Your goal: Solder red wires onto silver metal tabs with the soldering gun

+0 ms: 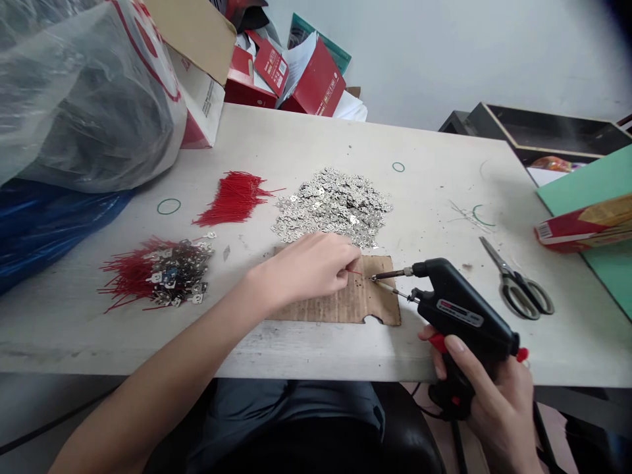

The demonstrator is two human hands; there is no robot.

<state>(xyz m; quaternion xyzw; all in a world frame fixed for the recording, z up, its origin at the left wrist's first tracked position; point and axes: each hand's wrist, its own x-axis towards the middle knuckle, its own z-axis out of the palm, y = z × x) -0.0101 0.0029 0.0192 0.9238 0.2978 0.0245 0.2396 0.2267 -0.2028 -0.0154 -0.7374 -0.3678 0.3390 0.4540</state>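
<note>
Pale bench (pixel 424 217) with soldering gun (pixel 459 313). The gun's silvery label (pixel 460 313) bears print too small to read; a barcode marks the red carton (pixel 577 227) at the right edge; white lettering, barely legible, marks the red box (pixel 316 82) beyond the far edge. The left hand (pixel 318 263), fingers curled, pinches a red wire (pixel 354 272) over corrugated cardboard (pixel 326 311), notched, near the middle of the near edge. The right hand (pixel 498 398) wraps the gun's black grip; the metal tip (pixel 378 277) lies just beside the wire's free end, contact uncertain. Toward the far edge: straight red wires (pixel 234 197), bundled, and heaped shiny flat tabs (pixel 336 204). Toward the near left corner: tabbed wires (pixel 175 273), tangled. Toward the right edge: steel scissors (pixel 507 271).
</note>
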